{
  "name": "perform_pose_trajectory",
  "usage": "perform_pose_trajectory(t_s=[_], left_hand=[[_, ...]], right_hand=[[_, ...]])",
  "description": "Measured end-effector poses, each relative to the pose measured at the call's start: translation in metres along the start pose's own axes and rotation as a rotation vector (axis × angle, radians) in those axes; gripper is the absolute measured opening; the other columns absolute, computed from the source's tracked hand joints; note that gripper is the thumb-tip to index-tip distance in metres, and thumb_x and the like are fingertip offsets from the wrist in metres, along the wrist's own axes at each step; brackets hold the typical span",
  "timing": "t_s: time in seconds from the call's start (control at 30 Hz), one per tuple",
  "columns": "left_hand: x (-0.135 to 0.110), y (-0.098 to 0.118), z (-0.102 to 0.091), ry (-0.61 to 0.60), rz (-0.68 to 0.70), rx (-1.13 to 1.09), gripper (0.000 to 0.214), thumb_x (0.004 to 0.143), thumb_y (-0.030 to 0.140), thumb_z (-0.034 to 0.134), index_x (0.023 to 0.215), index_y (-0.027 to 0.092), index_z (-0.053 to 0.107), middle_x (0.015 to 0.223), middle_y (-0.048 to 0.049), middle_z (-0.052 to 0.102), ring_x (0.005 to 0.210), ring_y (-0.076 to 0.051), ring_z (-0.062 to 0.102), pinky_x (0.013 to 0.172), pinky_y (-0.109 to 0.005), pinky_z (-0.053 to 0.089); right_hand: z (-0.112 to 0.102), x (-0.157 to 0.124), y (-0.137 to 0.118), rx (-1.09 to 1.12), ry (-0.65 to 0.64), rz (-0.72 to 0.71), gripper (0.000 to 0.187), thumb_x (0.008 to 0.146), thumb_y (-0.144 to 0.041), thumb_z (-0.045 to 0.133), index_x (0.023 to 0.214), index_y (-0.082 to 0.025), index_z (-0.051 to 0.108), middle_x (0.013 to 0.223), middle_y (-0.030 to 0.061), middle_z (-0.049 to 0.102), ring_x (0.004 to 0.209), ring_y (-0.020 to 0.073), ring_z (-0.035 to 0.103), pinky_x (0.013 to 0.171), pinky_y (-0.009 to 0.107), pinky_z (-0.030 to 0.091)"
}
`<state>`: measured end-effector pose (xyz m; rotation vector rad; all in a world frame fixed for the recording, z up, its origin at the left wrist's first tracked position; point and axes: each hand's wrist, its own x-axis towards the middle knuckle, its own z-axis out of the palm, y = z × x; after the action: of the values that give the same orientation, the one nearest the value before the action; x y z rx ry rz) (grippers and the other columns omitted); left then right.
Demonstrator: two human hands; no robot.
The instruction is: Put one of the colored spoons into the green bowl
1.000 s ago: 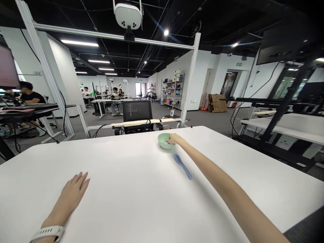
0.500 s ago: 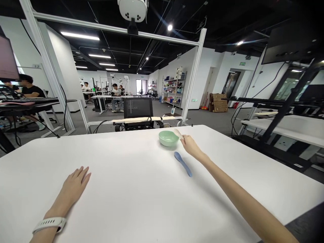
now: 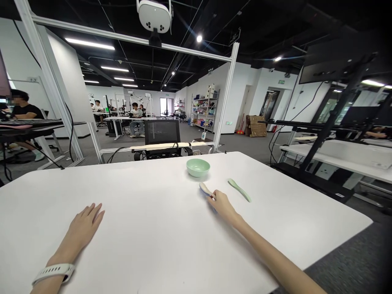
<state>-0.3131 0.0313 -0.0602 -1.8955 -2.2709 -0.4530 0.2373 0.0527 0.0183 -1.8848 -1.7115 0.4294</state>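
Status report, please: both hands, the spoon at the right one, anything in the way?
Left hand palm-down on table. Right hand pinching blurred spoon; lift unclear. Green bowl beyond, green spoon rightward, neither touching the hand.

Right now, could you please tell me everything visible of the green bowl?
The green bowl is round and wide-mouthed, with a smooth, slightly glossy wall and an even rim; it could be plastic or ceramic. It stands upright, open side up, near the far edge of the white table, which alone touches it.
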Motion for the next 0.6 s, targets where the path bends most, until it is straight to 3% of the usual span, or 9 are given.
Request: perform_pose_trajectory(t_s=[0.27, 0.43, 0.6], left_hand=[[-0.001, 0.002, -0.002, -0.005, 0.006, -0.021, 0.085, 0.093, 0.055, 0.022, 0.149, 0.003, 0.059, 0.159, -0.0238, 0.058, 0.15, -0.04, 0.052, 0.125, -0.054, 0.04], [0.0, -0.001, 0.003, 0.047, 0.023, -0.017, 0.078, 0.093, 0.054, 0.028, 0.144, 0.008, 0.064, 0.153, -0.022, 0.064, 0.146, -0.039, 0.056, 0.121, -0.054, 0.044], [0.002, -0.002, 0.006, 0.023, 0.009, -0.019, 0.081, 0.093, 0.055, 0.025, 0.147, 0.006, 0.061, 0.156, -0.0228, 0.061, 0.148, -0.039, 0.054, 0.123, -0.053, 0.043]], right_hand=[[0.04, -0.033, -0.057, 0.196, -0.141, -0.087, 0.023, 0.09, -0.023, 0.07, 0.075, -0.023, 0.053, 0.081, 0.0058, 0.071, 0.071, 0.0176, 0.062, 0.058, 0.024, 0.037], [0.049, -0.036, -0.068, 0.205, -0.156, -0.074, 0.025, 0.089, -0.021, 0.071, 0.074, -0.024, 0.052, 0.081, 0.0048, 0.069, 0.072, 0.0174, 0.061, 0.059, 0.025, 0.037], [0.05, -0.038, -0.074, 0.184, -0.169, -0.069, 0.021, 0.088, -0.017, 0.068, 0.075, -0.023, 0.053, 0.082, 0.0045, 0.068, 0.073, 0.017, 0.061, 0.062, 0.025, 0.039]])
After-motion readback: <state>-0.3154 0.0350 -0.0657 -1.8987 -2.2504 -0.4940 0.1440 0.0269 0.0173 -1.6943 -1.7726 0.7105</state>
